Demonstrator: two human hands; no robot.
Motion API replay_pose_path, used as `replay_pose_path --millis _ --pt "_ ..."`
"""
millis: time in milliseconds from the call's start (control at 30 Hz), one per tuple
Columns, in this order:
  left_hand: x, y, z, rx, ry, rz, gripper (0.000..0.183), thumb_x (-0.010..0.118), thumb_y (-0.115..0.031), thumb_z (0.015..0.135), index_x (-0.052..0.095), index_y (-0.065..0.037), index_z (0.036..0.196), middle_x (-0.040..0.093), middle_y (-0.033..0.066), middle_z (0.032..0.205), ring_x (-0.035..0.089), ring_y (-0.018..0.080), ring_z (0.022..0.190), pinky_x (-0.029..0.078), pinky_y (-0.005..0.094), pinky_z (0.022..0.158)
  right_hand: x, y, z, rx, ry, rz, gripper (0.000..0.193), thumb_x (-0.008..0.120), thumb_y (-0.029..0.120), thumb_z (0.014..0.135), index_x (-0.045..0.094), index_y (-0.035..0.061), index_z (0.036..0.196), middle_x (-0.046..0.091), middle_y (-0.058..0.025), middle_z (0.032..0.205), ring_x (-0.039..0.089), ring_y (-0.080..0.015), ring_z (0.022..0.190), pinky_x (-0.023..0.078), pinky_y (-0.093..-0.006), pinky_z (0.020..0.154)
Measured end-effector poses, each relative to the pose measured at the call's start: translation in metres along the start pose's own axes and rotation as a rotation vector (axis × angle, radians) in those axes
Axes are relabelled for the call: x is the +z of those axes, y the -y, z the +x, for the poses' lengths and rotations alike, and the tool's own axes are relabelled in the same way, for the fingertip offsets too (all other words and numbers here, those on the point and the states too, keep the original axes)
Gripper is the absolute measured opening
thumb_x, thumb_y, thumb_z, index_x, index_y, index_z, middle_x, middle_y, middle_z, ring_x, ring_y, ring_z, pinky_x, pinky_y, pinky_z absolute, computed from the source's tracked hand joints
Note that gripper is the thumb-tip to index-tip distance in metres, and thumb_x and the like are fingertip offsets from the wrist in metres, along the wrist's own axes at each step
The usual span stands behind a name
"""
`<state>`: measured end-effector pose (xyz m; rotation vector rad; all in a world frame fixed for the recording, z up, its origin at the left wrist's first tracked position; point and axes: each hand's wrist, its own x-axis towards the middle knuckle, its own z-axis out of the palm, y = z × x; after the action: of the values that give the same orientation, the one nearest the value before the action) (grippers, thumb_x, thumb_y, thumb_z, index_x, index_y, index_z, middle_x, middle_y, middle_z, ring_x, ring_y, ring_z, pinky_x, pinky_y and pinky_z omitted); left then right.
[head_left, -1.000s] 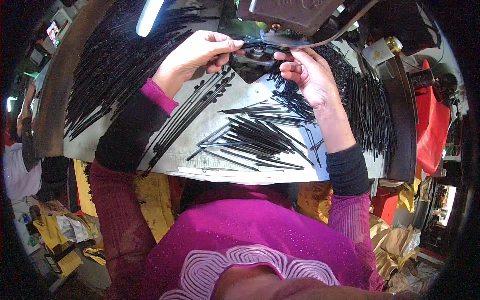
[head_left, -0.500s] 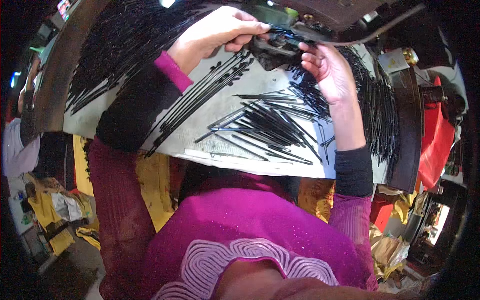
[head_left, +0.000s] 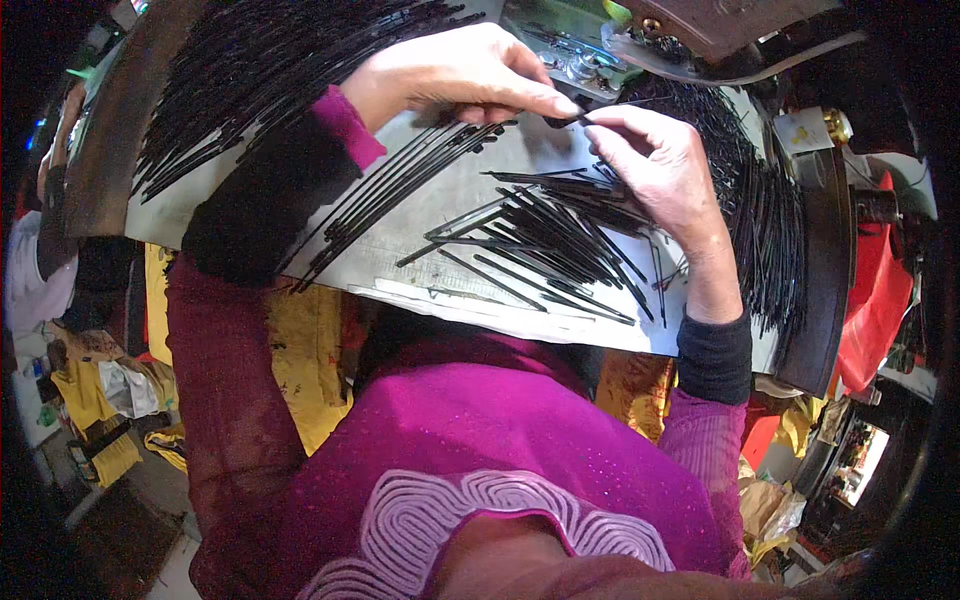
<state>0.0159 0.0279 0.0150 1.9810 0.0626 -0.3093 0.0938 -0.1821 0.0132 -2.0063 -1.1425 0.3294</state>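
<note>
My left hand (head_left: 475, 78) and my right hand (head_left: 665, 170) meet fingertip to fingertip in front of a small metal machine fixture (head_left: 588, 68). Between their pinched thumbs and forefingers is a small black piece (head_left: 568, 120), partly covered by the fingers. The left hand's other fingers curl under, above the upper ends of a row of long thin black strips with small knobbed ends (head_left: 385, 200). Below the right hand, a loose heap of shorter black strips (head_left: 560, 240) lies criss-crossed on the pale tabletop (head_left: 400, 262).
Dense piles of black strips fill the table's far left (head_left: 270, 85) and right side (head_left: 765, 230). A dark machine housing (head_left: 725, 35) with a curved bar overhangs the far edge. A can (head_left: 815, 130) stands at the right rim, near red material (head_left: 872, 300). Yellow sacks (head_left: 310, 350) lie below.
Both hands have drawn back from the machine fixture toward me, exposing its metal parts. They now pinch the small black piece closer together, just in front of it.
</note>
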Motion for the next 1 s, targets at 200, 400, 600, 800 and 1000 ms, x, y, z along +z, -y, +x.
replay_pose_path --millis 200,400,600,800,1000 --pt "0.006 0.012 -0.006 0.263 -0.161 0.602 0.026 0.066 -0.028 0.072 0.064 -0.003 0.080 0.058 0.0085 0.060 0.058 0.0185 0.056 0.046 0.0304 0.056 -0.008 -0.001 -0.001 0.199 0.136 0.178 0.027 0.059 0.013 0.081 0.060 -0.0028 0.103 0.065 -0.0061 0.072 0.058 -0.0078 0.066 0.045 -0.0214 0.064" --pt "0.015 0.015 -0.007 0.345 -0.325 0.903 0.016 0.057 -0.021 0.075 0.063 -0.006 0.079 0.062 0.0144 0.071 0.061 0.0315 0.069 0.049 0.0374 0.064 -0.008 0.008 -0.001 0.308 0.311 0.251 0.030 0.058 0.013 0.080 0.059 -0.0001 0.107 0.064 -0.0046 0.071 0.058 -0.0065 0.065 0.045 -0.0209 0.064" --pt "0.010 0.016 0.003 0.465 -0.459 0.729 0.017 0.059 -0.019 0.076 0.060 -0.004 0.084 0.061 0.0128 0.068 0.060 0.0264 0.060 0.047 0.0347 0.059 -0.006 0.003 -0.002 0.343 0.319 0.322 0.027 0.057 0.013 0.081 0.059 0.0027 0.106 0.064 -0.0037 0.070 0.054 -0.0042 0.056 0.042 -0.0181 0.051" --pt "0.014 0.008 0.011 0.208 -0.284 -0.163 0.025 0.060 -0.028 0.086 0.059 -0.004 0.094 0.057 0.0011 0.068 0.048 0.0037 0.048 0.035 0.0173 0.043 0.002 0.001 -0.001 0.338 0.321 0.497 0.029 0.055 0.012 0.081 0.053 0.0008 0.107 0.064 -0.0063 0.069 0.055 -0.0072 0.054 0.045 -0.0204 0.050" --pt "0.013 0.010 0.011 0.186 -0.236 -0.395 0.029 0.062 -0.024 0.084 0.060 -0.004 0.105 0.058 0.0001 0.074 0.045 0.0015 0.048 0.031 0.0153 0.042 0.001 0.002 -0.001 0.314 0.338 0.559 0.030 0.054 0.013 0.082 0.052 -0.0004 0.108 0.064 -0.0076 0.070 0.055 -0.0079 0.054 0.046 -0.0204 0.050"
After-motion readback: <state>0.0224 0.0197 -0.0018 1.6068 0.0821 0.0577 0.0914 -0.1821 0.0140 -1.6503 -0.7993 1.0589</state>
